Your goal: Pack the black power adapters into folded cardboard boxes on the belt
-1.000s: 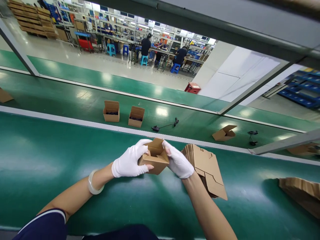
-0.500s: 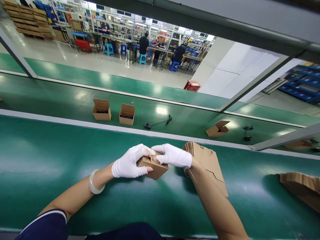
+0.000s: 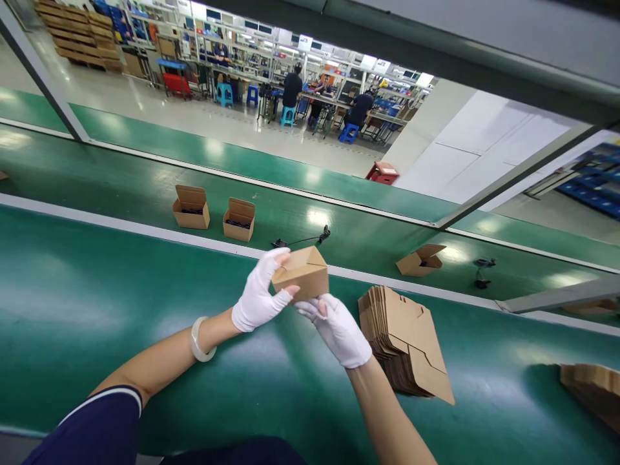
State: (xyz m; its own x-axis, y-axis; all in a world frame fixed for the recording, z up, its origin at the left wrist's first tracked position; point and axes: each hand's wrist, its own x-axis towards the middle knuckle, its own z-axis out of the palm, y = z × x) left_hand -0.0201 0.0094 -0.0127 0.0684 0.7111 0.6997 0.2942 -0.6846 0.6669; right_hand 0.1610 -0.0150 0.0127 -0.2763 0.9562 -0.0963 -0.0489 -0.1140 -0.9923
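I hold a small brown cardboard box [image 3: 303, 274] above the green bench, its flaps closed. My left hand [image 3: 259, 294], in a white glove, grips the box's left end with thumb and fingers. From underneath, the gloved fingers of my right hand [image 3: 336, 326] touch its lower right edge. A stack of flat folded box blanks [image 3: 404, 339] lies on the bench just right of my right hand.
The green conveyor belt [image 3: 121, 187] behind the bench carries two open boxes [image 3: 191, 206] [image 3: 239, 219], a black cabled part [image 3: 300, 240], a tipped open box [image 3: 420, 259] and another black part [image 3: 480, 271]. More cardboard [image 3: 593, 387] lies far right. People sit at distant benches.
The box's flaps went from open to closed. I lifted the box and turned it; my right hand moved from its top to below it. The belt's boxes drifted left.
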